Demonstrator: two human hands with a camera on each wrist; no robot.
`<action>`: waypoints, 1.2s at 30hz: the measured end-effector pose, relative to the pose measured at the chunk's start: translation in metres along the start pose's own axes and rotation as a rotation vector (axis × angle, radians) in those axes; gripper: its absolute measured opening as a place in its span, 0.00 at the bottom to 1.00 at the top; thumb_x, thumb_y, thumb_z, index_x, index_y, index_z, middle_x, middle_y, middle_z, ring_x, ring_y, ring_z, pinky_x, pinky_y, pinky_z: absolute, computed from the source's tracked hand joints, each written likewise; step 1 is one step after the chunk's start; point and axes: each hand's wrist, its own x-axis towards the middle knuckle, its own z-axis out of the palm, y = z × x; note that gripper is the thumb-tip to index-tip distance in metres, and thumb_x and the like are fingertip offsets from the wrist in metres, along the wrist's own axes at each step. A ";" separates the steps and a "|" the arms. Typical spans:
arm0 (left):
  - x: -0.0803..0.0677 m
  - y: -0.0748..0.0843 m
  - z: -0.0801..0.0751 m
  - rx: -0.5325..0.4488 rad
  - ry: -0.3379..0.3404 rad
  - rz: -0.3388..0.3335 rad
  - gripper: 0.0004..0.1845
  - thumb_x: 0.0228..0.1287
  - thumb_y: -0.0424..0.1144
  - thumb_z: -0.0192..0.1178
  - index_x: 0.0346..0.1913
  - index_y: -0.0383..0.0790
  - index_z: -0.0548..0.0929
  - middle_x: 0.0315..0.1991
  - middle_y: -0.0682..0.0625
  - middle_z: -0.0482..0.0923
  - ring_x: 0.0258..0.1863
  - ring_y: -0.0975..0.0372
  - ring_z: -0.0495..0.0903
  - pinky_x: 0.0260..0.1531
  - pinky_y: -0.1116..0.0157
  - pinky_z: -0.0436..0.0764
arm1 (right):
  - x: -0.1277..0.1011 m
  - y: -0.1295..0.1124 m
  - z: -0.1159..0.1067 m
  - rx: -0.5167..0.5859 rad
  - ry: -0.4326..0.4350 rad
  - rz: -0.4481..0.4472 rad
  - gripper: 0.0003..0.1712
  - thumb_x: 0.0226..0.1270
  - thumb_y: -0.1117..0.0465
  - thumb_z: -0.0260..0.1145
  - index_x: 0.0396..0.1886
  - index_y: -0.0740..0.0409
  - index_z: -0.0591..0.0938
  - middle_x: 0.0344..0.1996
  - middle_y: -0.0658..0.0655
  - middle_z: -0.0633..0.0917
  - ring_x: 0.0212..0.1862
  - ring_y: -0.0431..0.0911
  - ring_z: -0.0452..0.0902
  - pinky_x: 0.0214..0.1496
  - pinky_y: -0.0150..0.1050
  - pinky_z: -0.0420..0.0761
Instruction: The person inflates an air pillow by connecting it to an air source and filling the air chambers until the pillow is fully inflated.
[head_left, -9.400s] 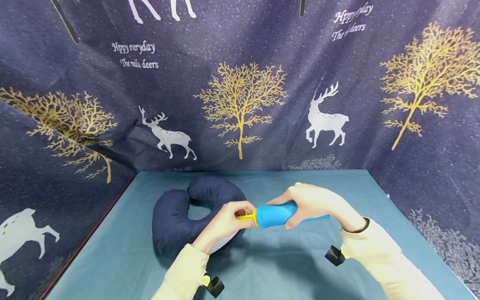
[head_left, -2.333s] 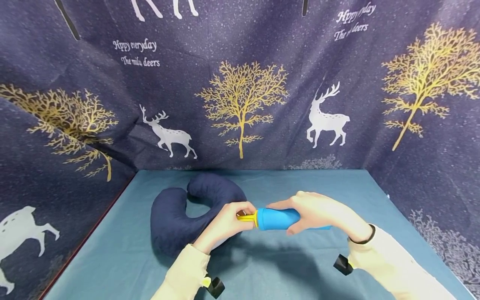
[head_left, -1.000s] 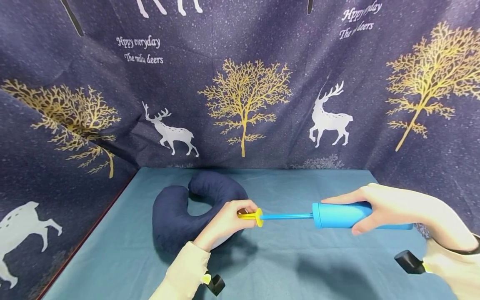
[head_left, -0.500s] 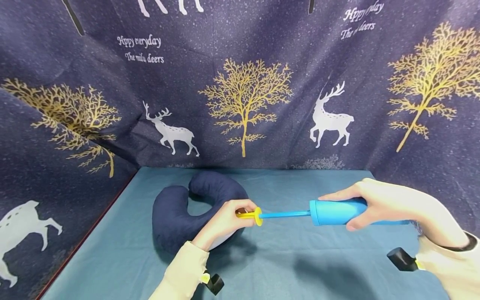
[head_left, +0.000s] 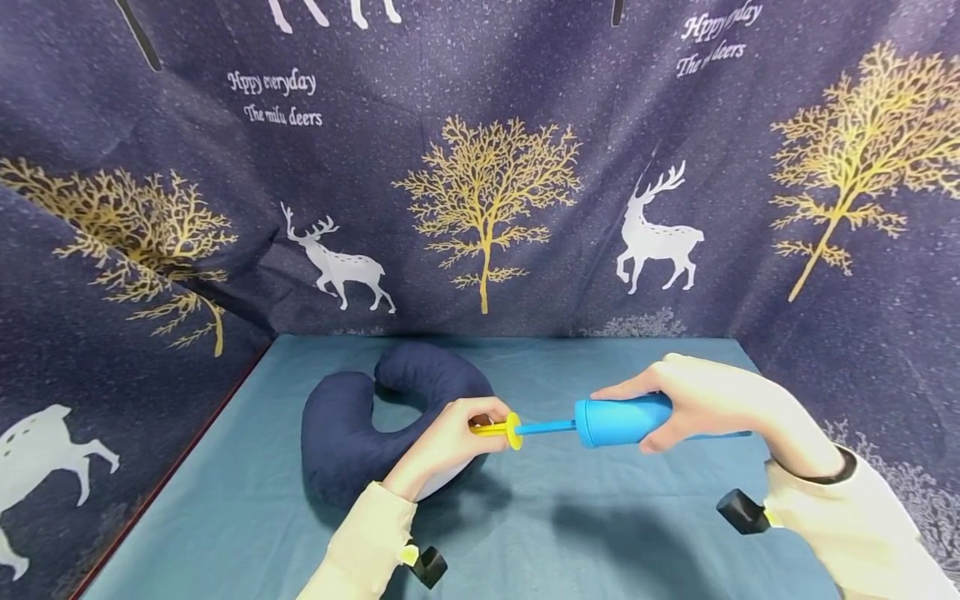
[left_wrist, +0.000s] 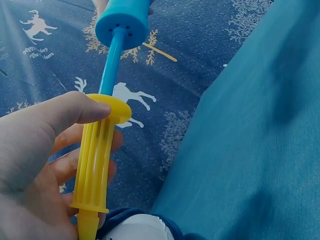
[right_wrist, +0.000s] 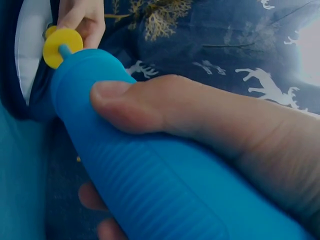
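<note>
While the deer-printed backdrop (head_left: 480,167) walls in three sides, the teal surface (head_left: 570,533) carries a navy U-shaped neck pillow (head_left: 352,433), lying flat at the left, its white underside partly hidden behind the left wrist. Above the surface, and touching it nowhere, a hand pump is held level between both hands. The right hand (head_left: 705,400) wraps its fingers and thumb round the blue pump barrel (head_left: 622,419). The left hand (head_left: 450,437) curls round the ribbed yellow handle (left_wrist: 97,160), thumb pressed against its flange, just in front of the pillow. A thin blue rod (head_left: 546,427) shows between flange and barrel, so the pump is partly extended.

No container shows anywhere in view, so nothing is held in one.

As for risk, I judge the rod the weak point: if the two hands drift off one line, it could bend or jam. Whether the handle's tip meets a pillow valve is hidden; if not seated, air would likely escape.
</note>
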 end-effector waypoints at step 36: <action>0.000 0.002 -0.002 0.008 -0.020 -0.014 0.08 0.62 0.39 0.67 0.44 0.47 0.85 0.39 0.50 0.84 0.36 0.62 0.78 0.42 0.66 0.78 | 0.062 -0.025 0.038 -0.082 0.005 0.065 0.39 0.44 0.49 0.79 0.62 0.32 0.79 0.36 0.38 0.86 0.28 0.35 0.72 0.33 0.33 0.70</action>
